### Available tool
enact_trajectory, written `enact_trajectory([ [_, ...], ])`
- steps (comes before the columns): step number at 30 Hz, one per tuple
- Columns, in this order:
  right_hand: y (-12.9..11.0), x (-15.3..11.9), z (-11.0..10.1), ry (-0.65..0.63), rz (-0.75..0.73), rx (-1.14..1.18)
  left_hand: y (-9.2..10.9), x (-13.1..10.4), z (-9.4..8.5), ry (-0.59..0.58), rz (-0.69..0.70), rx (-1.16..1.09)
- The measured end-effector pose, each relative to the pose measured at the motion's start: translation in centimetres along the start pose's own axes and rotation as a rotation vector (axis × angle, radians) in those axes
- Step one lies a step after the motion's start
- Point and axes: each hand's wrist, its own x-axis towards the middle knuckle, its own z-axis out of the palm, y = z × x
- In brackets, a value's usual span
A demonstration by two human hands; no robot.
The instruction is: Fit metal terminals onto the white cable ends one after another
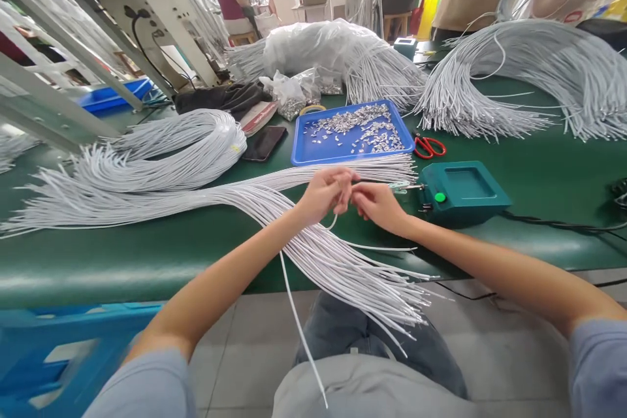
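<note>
My left hand (327, 194) is closed in a pinch on a white cable (333, 223), which bends in a short loop below the fingers. Right beside it, my right hand (379, 207) has its fingers pressed together; what lies between them is hidden. Under my forearm a fanned bundle of white cables (313, 249) hangs over the table's front edge, one strand dangling lower. A second row of white cables (294, 175) runs behind my hands. Just right of my right hand stands a green box-shaped device (463, 192) with a bright green button and a metal tip pointing left.
A blue tray (306, 155) holds many small metal pieces. Near it lie red-handled scissors (430, 146), a dark phone (265, 143) and a bag of metal parts (296, 95). Coiled cable bundles (196, 144) lie left, more (529, 52) right. Other people are at the back.
</note>
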Motion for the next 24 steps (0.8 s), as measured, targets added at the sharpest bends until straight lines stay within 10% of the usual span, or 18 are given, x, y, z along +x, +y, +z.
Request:
enact_trajectory([
  [5,0.0,0.3,-0.7,0.484,-0.307,-0.047,-1.9,1.0,-1.2,0.196,-0.007,0.023],
  [24,-1.1,0.1,-1.5,0.267,-0.263,0.113,-2.0,-0.3,0.5,0.087,0.042,-0.031],
])
